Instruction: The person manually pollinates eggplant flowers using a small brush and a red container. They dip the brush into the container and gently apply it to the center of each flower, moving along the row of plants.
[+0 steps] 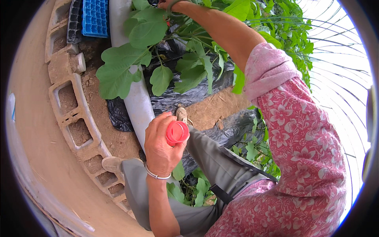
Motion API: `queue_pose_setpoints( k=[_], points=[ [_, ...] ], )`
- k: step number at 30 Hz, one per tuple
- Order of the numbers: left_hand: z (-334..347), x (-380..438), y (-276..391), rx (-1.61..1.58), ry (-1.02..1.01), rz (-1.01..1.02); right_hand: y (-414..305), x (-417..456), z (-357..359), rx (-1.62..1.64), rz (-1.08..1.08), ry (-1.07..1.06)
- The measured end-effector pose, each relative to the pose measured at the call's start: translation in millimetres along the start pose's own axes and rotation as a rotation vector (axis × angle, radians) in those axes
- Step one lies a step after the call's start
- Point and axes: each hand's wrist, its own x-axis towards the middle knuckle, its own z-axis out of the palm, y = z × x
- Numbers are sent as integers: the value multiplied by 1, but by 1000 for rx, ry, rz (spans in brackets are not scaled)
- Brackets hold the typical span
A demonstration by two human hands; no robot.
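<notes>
Near the middle, my left hand (162,145), with a light metal bangle at the wrist, is closed around a red plastic container (177,132). The round, threaded mouth of the container faces the camera with no lid on it. At the top edge my right hand (168,4) is partly cut off by the frame, beside the stems and broad lobed leaves of an eggplant-like plant (149,28). A band circles that wrist. Its fingers are mostly hidden, so what they hold cannot be told. A small red thing shows among the leaves just below it.
A pale thick pipe or tube (137,102) runs beside black plastic mulch film (168,100). Hollow concrete blocks (97,142) line a dirt path at left. Blue (96,17) and black (74,22) seedling trays lie at the top left. More plants grow at right and below.
</notes>
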Motion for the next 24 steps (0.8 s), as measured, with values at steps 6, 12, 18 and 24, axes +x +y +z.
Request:
queue_pose_setpoints(
  k=[6, 12, 18, 24],
  points=[
    [68, 24, 32, -254, -136, 240, 283, 17, -84, -503, -100, 311],
    [29, 1, -4, -2, -68, 25, 57, 15, 46, -150, -9, 87],
    [46, 4, -1, -61, -101, 54, 72, -13, -2, -217, 67, 30],
    [46, 1, -3, -52, -85, 46, 48, -9, -10, -213, 90, -9]
  ],
)
